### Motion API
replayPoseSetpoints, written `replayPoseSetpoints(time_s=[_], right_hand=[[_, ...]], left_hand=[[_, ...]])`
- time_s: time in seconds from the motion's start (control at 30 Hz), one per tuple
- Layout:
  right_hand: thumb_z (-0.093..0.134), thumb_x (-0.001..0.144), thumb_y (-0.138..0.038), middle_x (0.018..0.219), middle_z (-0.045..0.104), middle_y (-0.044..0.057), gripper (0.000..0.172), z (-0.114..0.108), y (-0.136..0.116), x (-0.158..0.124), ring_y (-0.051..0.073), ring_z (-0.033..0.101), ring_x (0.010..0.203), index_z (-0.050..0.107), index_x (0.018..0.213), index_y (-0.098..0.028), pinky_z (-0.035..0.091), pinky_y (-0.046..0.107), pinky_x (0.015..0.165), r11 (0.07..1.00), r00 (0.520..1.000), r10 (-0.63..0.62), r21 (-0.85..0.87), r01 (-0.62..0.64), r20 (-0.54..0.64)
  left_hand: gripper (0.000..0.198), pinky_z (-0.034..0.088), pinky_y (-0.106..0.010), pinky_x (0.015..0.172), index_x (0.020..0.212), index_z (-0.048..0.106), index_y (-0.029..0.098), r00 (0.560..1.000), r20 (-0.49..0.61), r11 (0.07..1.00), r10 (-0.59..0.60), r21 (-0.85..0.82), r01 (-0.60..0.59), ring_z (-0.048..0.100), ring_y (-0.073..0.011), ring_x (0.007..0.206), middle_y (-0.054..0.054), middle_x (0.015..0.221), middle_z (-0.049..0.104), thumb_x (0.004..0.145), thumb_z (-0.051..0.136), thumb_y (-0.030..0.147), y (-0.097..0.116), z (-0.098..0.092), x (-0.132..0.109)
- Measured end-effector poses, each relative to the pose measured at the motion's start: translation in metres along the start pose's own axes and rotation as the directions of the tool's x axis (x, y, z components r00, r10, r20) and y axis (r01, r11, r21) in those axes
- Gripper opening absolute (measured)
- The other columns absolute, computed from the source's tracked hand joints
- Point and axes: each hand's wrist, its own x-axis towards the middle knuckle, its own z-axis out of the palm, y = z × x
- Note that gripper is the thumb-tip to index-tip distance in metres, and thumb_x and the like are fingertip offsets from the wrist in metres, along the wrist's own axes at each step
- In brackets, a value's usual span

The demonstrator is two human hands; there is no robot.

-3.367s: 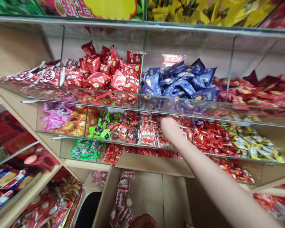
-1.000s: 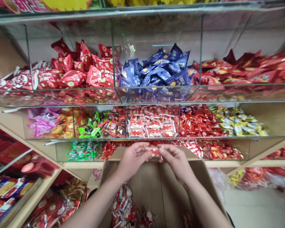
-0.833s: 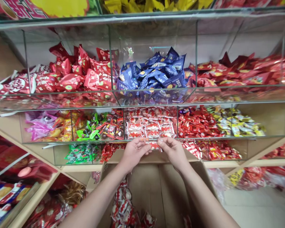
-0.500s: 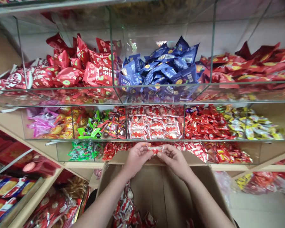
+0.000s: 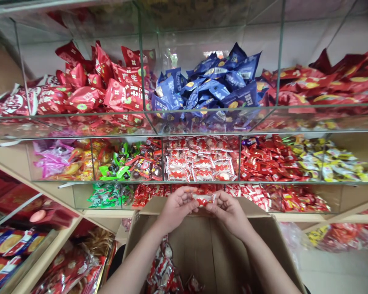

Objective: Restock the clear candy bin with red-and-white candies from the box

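Between my two hands is a small red-and-white wrapped candy (image 5: pixel 203 199), its clear wrapper stretched sideways. My left hand (image 5: pixel 178 206) pinches the candy's left end between thumb and fingers. The right end sits in the closed fingers of my right hand (image 5: pixel 228 210). Both hands are above the far edge of an open cardboard box (image 5: pixel 199 249). Inside it, at the lower left, lies a heap of similar red-and-white wrapped candies (image 5: pixel 165 271). Straight ahead, a glass-fronted compartment holds rows of neatly laid red-and-white candies (image 5: pixel 202 163).
A glass shelf above carries red packets (image 5: pixel 88 81) and blue packets (image 5: pixel 208 87). Beside the middle compartment are red candies (image 5: pixel 266 159), yellow-and-white candies (image 5: pixel 340 159) and green-wrapped ones (image 5: pixel 116 163). Glass dividers and front panels (image 5: pixel 187 181) stand between them. Blue biscuit packs (image 5: pixel 15 245) lie at lower left.
Both hands have come slightly down with the candy, and its red-and-white face now shows more. The view has shifted a little closer to the shelves.
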Motion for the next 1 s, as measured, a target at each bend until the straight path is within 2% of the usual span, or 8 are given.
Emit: replayPoseSetpoints(time_s=[0.1, 0.27, 1.0], right_hand=[[0.062, 0.071, -0.041, 0.057, 0.045, -0.006, 0.027, -0.0001, 0.0009, 0.0000, 0.008, 0.044, 0.054, 0.046, 0.072, -0.019, 0.034, 0.022, 0.051, 1.000, 1.000, -0.002, -0.010, 0.002, -0.002], [0.062, 0.072, -0.038, 0.059, 0.046, -0.007, 0.032, 0.0000, 0.0029, -0.0005, 0.009, 0.046, 0.055, 0.051, 0.096, -0.020, 0.036, 0.022, 0.053, 1.000, 1.000, -0.022, 0.004, 0.022, -0.017], [0.060, 0.075, -0.031, 0.060, 0.044, -0.007, 0.026, 0.0004, 0.0043, -0.0014, 0.007, 0.040, 0.054, 0.052, 0.097, -0.019, 0.032, 0.021, 0.051, 0.998, 0.998, -0.061, -0.007, 0.061, -0.013]], left_hand=[[0.036, 0.043, -0.018, 0.051, 0.094, 0.053, 0.015, 1.000, 0.003, 1.000, 0.008, -0.005, -0.008, 0.055, -0.0064, 0.054, 0.001, 0.074, 0.062, 0.065, 0.070, 0.030, 0.0014, 0.0010, 0.0001], [0.036, 0.043, -0.018, 0.051, 0.093, 0.053, 0.015, 1.000, 0.001, 1.000, 0.022, 0.002, -0.022, 0.055, -0.0065, 0.054, 0.002, 0.071, 0.061, 0.065, 0.070, 0.030, 0.0007, 0.0013, 0.0001], [0.035, 0.041, -0.017, 0.050, 0.095, 0.052, 0.015, 1.000, 0.009, 0.999, 0.018, 0.027, -0.019, 0.055, -0.0062, 0.056, 0.001, 0.073, 0.060, 0.068, 0.067, 0.030, -0.0018, 0.0002, -0.0005]])
